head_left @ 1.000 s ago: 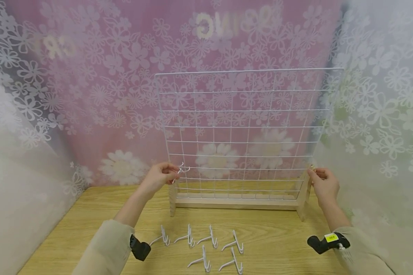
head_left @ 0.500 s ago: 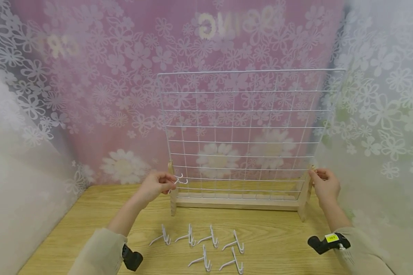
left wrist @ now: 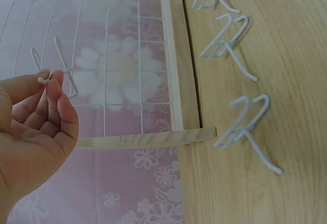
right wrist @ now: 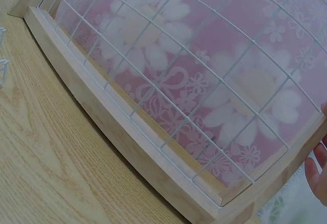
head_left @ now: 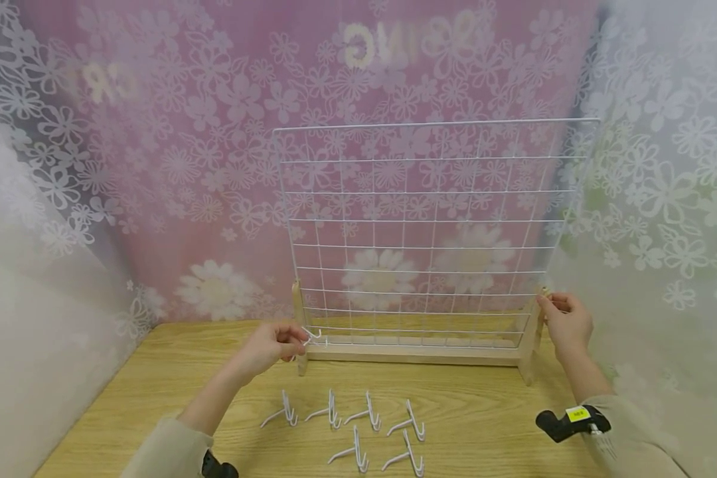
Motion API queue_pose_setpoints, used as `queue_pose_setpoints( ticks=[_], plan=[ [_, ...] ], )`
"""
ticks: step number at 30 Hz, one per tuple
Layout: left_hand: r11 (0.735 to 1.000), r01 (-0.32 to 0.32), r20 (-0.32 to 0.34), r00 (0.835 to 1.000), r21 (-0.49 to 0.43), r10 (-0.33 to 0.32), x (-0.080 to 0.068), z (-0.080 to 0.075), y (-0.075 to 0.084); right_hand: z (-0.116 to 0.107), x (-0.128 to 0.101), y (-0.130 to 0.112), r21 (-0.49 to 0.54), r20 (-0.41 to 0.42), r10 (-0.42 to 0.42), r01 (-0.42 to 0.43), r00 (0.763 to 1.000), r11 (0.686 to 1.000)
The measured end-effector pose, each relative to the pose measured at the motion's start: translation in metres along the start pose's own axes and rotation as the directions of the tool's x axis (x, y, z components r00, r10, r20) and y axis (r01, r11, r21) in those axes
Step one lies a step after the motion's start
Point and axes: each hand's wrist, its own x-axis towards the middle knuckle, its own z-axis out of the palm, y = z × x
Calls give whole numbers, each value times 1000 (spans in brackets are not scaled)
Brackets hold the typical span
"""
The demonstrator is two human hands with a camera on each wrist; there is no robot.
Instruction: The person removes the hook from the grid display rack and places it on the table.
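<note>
A white wire grid panel (head_left: 418,247) stands upright in a wooden stand (head_left: 412,356). Between thumb and fingers, my left hand (head_left: 269,352) pinches a white wire hook (head_left: 317,334) by its arm. The hook's two bent prongs point toward the grid near its lower left corner; whether they touch the wire I cannot tell. In the left wrist view the prongs of the hook (left wrist: 63,58) rise past the fingertips. My right hand (head_left: 566,325) holds the top of the stand's right post, and only its fingers (right wrist: 312,170) show at the edge of the right wrist view.
Several matching white hooks (head_left: 368,413) lie in two rows on the wooden table (head_left: 472,425) before the stand. Behind the grid hangs a pink flowered curtain (head_left: 215,166), with pale flowered sheeting (head_left: 663,219) along the right side.
My left hand has lowered along the grid's left side with the hook, from about the height of the post top to near the bottom rail. The right hand stays on the post.
</note>
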Motion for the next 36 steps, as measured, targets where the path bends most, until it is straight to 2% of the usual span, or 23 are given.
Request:
queue_pose_setpoints(
  ticks=[16,29,36],
  plan=[
    [1000,20,72,997,0,-20,-17,10,-31,1,-1,-3,28,-4,6,-6,1000,1000],
    [999,45,133,990,-2,-45,-30,16,-44,0,0,-1,11,12,14,-14,1000,1000],
    [999,37,199,979,3,-37,-32,21,-53,0,0,-3,15,10,28,-29,1000,999]
  ],
)
